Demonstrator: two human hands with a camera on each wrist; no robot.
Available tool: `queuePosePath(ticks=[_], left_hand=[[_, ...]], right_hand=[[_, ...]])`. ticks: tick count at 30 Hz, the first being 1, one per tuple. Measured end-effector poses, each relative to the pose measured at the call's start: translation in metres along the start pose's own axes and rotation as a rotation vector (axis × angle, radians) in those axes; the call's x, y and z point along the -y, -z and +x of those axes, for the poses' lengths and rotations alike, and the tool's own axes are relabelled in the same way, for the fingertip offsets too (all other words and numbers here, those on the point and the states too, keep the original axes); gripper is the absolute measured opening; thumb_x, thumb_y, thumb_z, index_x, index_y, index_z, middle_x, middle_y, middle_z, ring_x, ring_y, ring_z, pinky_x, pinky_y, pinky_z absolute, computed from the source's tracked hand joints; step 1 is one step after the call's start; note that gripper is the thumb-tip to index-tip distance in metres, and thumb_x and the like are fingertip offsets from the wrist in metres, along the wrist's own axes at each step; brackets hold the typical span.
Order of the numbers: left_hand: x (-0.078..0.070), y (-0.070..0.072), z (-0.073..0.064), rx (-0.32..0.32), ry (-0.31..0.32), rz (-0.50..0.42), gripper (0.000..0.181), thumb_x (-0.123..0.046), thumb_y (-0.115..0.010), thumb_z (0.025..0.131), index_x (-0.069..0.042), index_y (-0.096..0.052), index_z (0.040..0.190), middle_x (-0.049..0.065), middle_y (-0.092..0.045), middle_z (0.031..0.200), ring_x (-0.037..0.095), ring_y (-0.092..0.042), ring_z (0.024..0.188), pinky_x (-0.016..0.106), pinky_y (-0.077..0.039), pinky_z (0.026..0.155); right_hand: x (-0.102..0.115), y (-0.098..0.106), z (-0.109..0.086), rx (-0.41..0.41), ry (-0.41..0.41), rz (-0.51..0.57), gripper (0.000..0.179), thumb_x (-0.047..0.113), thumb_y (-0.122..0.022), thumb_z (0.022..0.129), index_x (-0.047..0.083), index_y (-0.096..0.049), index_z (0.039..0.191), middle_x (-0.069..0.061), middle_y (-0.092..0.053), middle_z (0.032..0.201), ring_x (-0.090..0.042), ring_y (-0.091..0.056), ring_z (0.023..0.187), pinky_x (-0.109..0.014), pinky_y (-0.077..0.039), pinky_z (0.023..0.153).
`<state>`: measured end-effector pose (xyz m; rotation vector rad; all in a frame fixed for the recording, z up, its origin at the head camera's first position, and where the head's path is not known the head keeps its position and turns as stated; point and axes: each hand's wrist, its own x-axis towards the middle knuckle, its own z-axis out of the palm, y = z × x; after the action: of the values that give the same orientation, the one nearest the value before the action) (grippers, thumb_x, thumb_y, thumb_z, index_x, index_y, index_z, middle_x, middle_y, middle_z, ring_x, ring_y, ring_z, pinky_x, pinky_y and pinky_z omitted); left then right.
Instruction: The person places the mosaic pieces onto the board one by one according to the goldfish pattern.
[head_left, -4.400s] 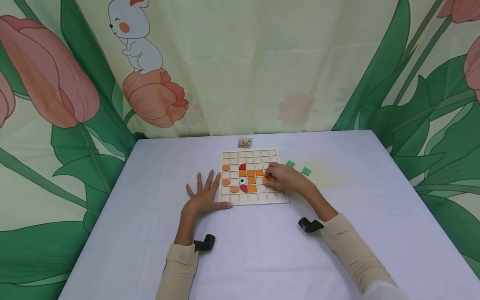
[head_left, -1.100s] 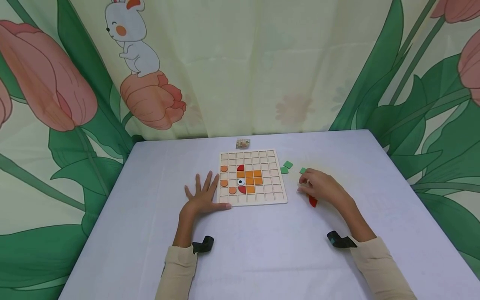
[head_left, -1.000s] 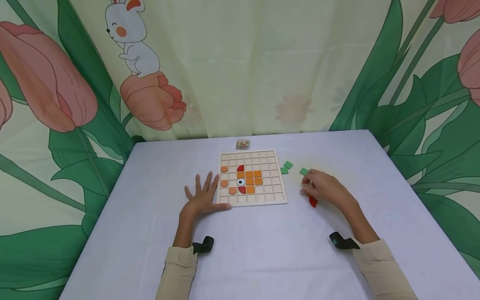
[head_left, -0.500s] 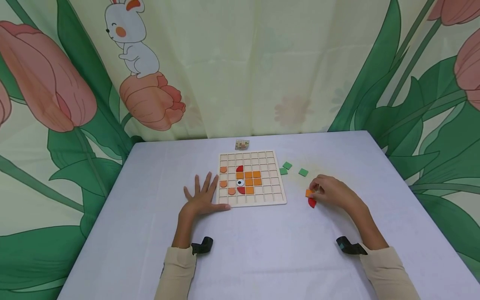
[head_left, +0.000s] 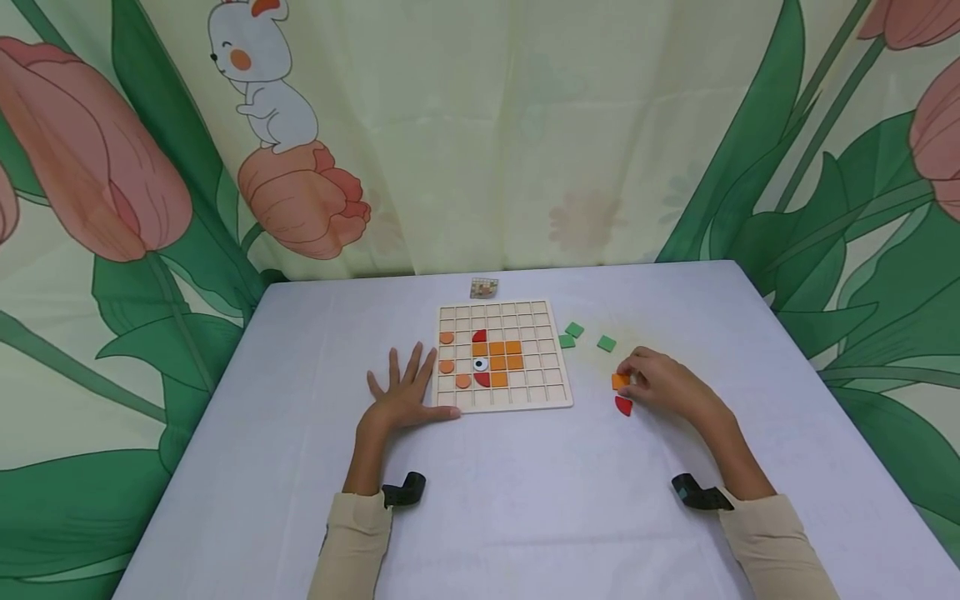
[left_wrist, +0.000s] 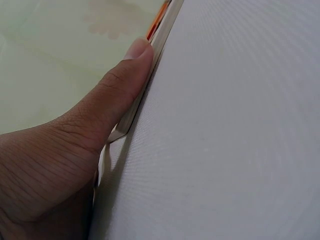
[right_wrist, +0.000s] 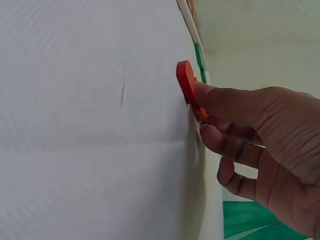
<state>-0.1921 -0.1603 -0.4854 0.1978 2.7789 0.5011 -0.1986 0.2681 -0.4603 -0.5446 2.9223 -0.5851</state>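
Note:
My left hand (head_left: 397,400) lies on the table with fingers spread, its thumb (left_wrist: 120,82) resting along the near-left edge of a wooden grid board (head_left: 540,392). To the right of the board, my right hand (head_left: 663,383) pinches an orange square tile (head_left: 619,381) between thumb and fingers. Just in front of that tile is a red quarter-round piece (head_left: 623,406), which in the right wrist view hides part of the orange tile (right_wrist: 201,114). Orange squares (head_left: 497,363), red quarter-rounds (head_left: 481,380), orange discs (head_left: 462,382) and an eye disc (head_left: 481,364) sit on the board.
Green square tiles (head_left: 607,343) lie on the white-covered table (head_left: 517,500) right of the board. A small patterned card (head_left: 483,288) is behind it. A printed curtain (head_left: 480,150) hangs beyond the table's far edge.
My right hand has left the board, where an orange square now sits, and moved right to the loose pieces. Lately it has drawn the orange tile slightly off the red piece. My left hand stays put.

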Motion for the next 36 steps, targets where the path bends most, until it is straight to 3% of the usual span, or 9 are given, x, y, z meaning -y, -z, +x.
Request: queuePosePath(ticks=[10,17,25,36], left_hand=[[0.000,0.000,0.001,-0.006,-0.008,-0.001,0.120,-0.075,-0.067,0.071,-0.026,-0.003,0.159,0.004,0.012,0.166,0.041,0.026,0.147,0.076,0.014,0.105],[0.000,-0.001,0.001,0.001,-0.003,0.003,0.120,-0.075,-0.067,0.070,-0.027,-0.002,0.158,0.003,0.012,0.166,0.040,0.027,0.146,0.076,0.014,0.105],[0.001,-0.001,0.001,-0.004,-0.003,0.002,0.120,-0.075,-0.068,0.071,-0.026,-0.002,0.158,0.003,0.012,0.166,0.040,0.026,0.147,0.076,0.014,0.105],[-0.001,0.000,0.000,0.003,0.000,-0.005,0.120,-0.073,-0.068,0.071,-0.026,-0.002,0.158,0.003,0.012,0.166,0.040,0.026,0.147,0.076,0.014,0.105]], right_hand=[[0.000,-0.004,0.006,-0.012,0.016,0.011,0.022,0.010,-0.075,0.083,0.002,-0.069,0.103,-0.008,-0.062,0.097,-0.016,-0.054,0.079,-0.029,-0.052,0.070],[0.003,-0.007,0.010,-0.020,0.044,-0.005,0.022,0.014,-0.075,0.084,0.003,-0.070,0.102,-0.008,-0.063,0.100,-0.017,-0.056,0.082,-0.030,-0.053,0.072],[0.014,-0.004,0.018,-0.026,0.033,-0.013,0.025,0.019,-0.076,0.084,0.005,-0.070,0.103,-0.005,-0.061,0.095,-0.014,-0.052,0.075,-0.024,-0.048,0.064],[0.031,-0.009,0.032,0.003,0.132,-0.025,0.024,0.021,-0.076,0.084,0.006,-0.073,0.102,-0.002,-0.061,0.096,-0.012,-0.054,0.078,-0.025,-0.049,0.068]])
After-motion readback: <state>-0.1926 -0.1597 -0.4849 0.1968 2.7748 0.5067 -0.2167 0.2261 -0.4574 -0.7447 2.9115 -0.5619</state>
